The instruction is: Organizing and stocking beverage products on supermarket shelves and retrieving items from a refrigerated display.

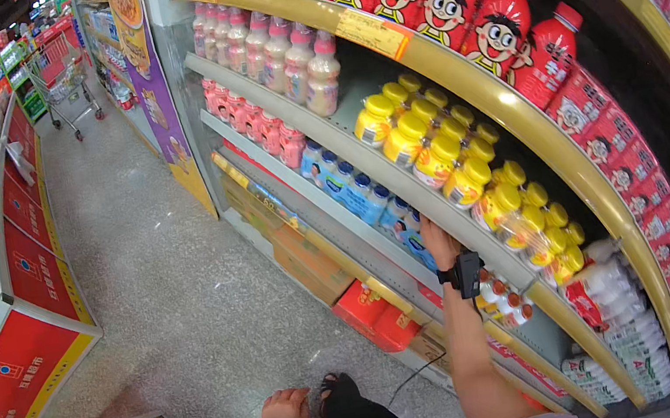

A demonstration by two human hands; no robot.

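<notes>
My right hand (438, 241) reaches into a lower shelf, at the right end of a row of blue bottles with dark blue caps (364, 194); its fingertips are hidden under the shelf edge above. A black device is strapped to that wrist. Small bottles with orange-brown caps (510, 299) stand just right of the wrist. On the shelf above are packs of yellow-capped bottles (438, 155). My left hand (284, 415) hangs low over the floor beside my dark-clad leg, fingers curled, with a black device on its wrist; whether it holds anything is not clear.
Red bottles with cartoon faces (447, 7) line the upper shelf. Pink-capped bottles (282, 52) stand further left. Cardboard boxes (310, 259) and a red carton (374, 316) sit on the bottom level. Red-panelled display bins (33, 352) flank the aisle; a shopping cart (59, 79) stands at its far end.
</notes>
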